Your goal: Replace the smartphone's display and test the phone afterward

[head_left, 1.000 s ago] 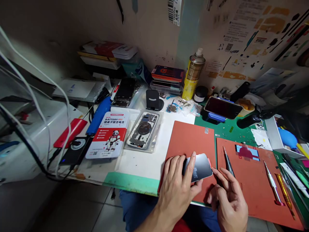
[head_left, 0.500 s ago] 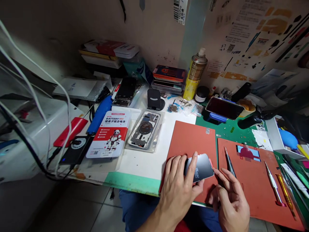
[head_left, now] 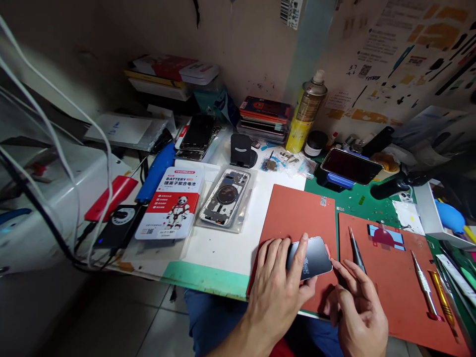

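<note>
A phone (head_left: 316, 258) with a dark glossy face and pale markings lies tilted on the red-brown mat (head_left: 290, 210). My left hand (head_left: 277, 277) grips it, index finger stretched across the face and thumb at the near edge. A small red strip (head_left: 327, 251) shows at the phone's right end. My right hand (head_left: 359, 307) rests by that end, index fingertip at the phone's corner and thumb apart from it. Its lower fingers are curled and partly hidden. Just behind this hand, tweezers (head_left: 357, 250) lie on a second red-brown mat (head_left: 386, 277).
An opened phone housing (head_left: 225, 196) and a battery box (head_left: 171, 203) lie to the left. Two screwdrivers, one silver (head_left: 424, 280) and one gold (head_left: 443, 300), lie at right. Behind stand a spray can (head_left: 307, 111) and a propped phone (head_left: 351, 166). White cables (head_left: 106, 148) hang at left.
The view has shifted slightly, so the bench sits a little further right. Both hands and the phone keep nearly the same pose on the mat.
</note>
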{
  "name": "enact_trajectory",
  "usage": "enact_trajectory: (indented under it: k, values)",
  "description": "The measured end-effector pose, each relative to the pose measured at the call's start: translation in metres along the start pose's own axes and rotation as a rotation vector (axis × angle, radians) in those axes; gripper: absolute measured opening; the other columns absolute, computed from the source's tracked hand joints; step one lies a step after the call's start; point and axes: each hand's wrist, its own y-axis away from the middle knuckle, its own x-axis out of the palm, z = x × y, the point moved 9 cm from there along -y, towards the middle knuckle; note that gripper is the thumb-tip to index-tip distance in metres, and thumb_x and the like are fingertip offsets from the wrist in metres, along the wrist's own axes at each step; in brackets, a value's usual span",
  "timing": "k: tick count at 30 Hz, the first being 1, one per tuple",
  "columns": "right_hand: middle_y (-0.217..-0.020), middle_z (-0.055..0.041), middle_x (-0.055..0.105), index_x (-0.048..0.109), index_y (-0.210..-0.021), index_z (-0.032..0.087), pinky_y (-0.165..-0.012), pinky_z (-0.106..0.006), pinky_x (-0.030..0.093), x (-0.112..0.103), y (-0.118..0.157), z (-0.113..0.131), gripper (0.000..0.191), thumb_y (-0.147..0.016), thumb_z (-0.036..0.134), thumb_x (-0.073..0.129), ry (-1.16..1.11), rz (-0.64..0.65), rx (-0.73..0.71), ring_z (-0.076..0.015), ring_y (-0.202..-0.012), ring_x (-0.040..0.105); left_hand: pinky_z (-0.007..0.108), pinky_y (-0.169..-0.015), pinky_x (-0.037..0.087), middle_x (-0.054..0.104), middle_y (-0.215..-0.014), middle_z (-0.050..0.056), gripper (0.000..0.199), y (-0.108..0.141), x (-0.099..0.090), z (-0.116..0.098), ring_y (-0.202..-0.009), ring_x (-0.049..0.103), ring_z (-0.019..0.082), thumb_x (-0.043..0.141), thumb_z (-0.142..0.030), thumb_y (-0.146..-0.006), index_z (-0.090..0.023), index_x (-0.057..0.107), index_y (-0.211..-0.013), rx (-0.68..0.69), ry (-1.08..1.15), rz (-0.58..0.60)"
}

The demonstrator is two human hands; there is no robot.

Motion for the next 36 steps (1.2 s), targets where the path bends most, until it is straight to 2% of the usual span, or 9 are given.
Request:
enact_trajectory:
  k: [6, 11, 16, 24, 33, 36]
  values:
    - [-0.140, -0.0224, 0.069, 0.058, -0.133, 0.023, -0.035, -0.025, 0.048, 0.013, 0.002, 0.003, 0.048, -0.091, 0.040, 0.073, -0.105, 0.081, -0.014, -0.0060, -0.039, 0.055, 0.053, -0.109, 0.047, 0.067, -0.131, 0.016, 0.070, -0.003, -0.002, 0.000, -0.121, 0.062, 0.035, 0.073, -0.031, -0.096, -0.016, 0.046, -0.159, 0.043, 0.002, -0.014]
    - [-0.142, -0.0217, 0.067, 0.055, -0.135, 0.023, -0.038, -0.026, 0.052, 0.020, 0.001, -0.001, 0.044, -0.094, 0.038, 0.066, -0.126, 0.133, 0.001, -0.0052, -0.039, 0.056, 0.053, -0.107, 0.046, 0.067, -0.129, 0.020, 0.069, -0.007, -0.002, -0.001, -0.118, 0.063, 0.036, 0.073, -0.030, -0.097, -0.010, 0.047, -0.158, 0.134, -0.018, -0.069]
    - [-0.145, -0.0212, 0.066, 0.053, -0.140, 0.023, -0.041, -0.025, 0.052, 0.021, 0.002, -0.003, 0.045, -0.097, 0.034, 0.061, -0.127, 0.157, 0.012, -0.0050, -0.041, 0.058, 0.053, -0.107, 0.047, 0.068, -0.127, 0.019, 0.073, -0.006, -0.002, 0.001, -0.117, 0.063, 0.038, 0.075, -0.034, -0.096, -0.011, 0.046, -0.159, 0.149, -0.022, -0.082]
    - [-0.136, -0.0200, 0.071, 0.053, -0.139, 0.023, -0.042, -0.023, 0.051, 0.023, 0.002, 0.001, 0.044, -0.096, 0.027, 0.057, -0.074, 0.161, -0.024, -0.0057, -0.042, 0.059, 0.054, -0.104, 0.048, 0.071, -0.122, 0.020, 0.081, -0.006, 0.001, 0.001, -0.113, 0.065, 0.039, 0.078, -0.041, -0.092, -0.010, 0.046, -0.159, 0.177, -0.062, -0.115]
    - [-0.127, -0.0168, 0.077, 0.055, -0.139, 0.022, -0.047, -0.025, 0.051, 0.023, 0.004, 0.006, 0.045, -0.094, 0.027, 0.056, -0.024, 0.146, -0.039, -0.0076, -0.043, 0.059, 0.050, -0.103, 0.048, 0.072, -0.121, 0.019, 0.087, -0.006, 0.002, 0.002, -0.111, 0.066, 0.038, 0.078, -0.045, -0.091, -0.010, 0.043, -0.161, 0.205, -0.089, -0.119]
    - [-0.117, -0.0149, 0.080, 0.057, -0.136, 0.021, -0.047, -0.026, 0.050, 0.024, 0.003, 0.006, 0.043, -0.093, 0.025, 0.055, -0.011, 0.150, -0.036, -0.0087, -0.043, 0.060, 0.051, -0.101, 0.048, 0.072, -0.119, 0.020, 0.084, -0.007, 0.000, 0.000, -0.110, 0.066, 0.039, 0.077, -0.045, -0.092, -0.009, 0.044, -0.160, 0.210, -0.087, -0.128]
